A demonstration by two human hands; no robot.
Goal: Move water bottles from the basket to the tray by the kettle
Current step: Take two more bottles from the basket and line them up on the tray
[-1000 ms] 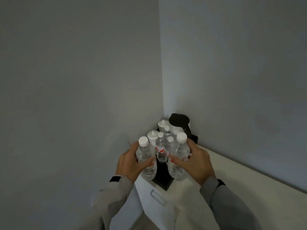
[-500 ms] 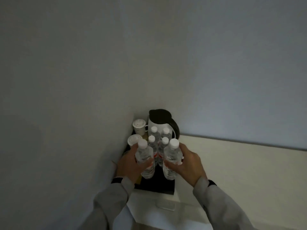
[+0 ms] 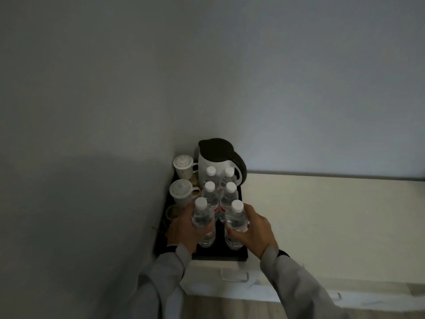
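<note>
A black tray (image 3: 230, 254) lies in the corner of a pale counter, with a white kettle (image 3: 216, 162) with a black lid at its back. Several clear water bottles with white caps stand in two rows in front of the kettle (image 3: 210, 192). My left hand (image 3: 181, 231) is shut on the front left bottle (image 3: 202, 217). My right hand (image 3: 253, 231) is shut on the front right bottle (image 3: 235, 219). Both held bottles are upright over the tray's front part, their bases at or just above its surface. No basket is in view.
Two lidded white cups (image 3: 184, 165) (image 3: 181, 192) stand along the tray's left side by the wall, with a small glass (image 3: 172, 212) in front of them. Walls close off the left and back. The pale counter (image 3: 322, 215) stretches to the right. A drawer handle (image 3: 234, 275) sits below the tray.
The view has swung to face the corner squarely and come closer. Both hands have carried their bottles forward and down to the tray's front, behind the standing rows.
</note>
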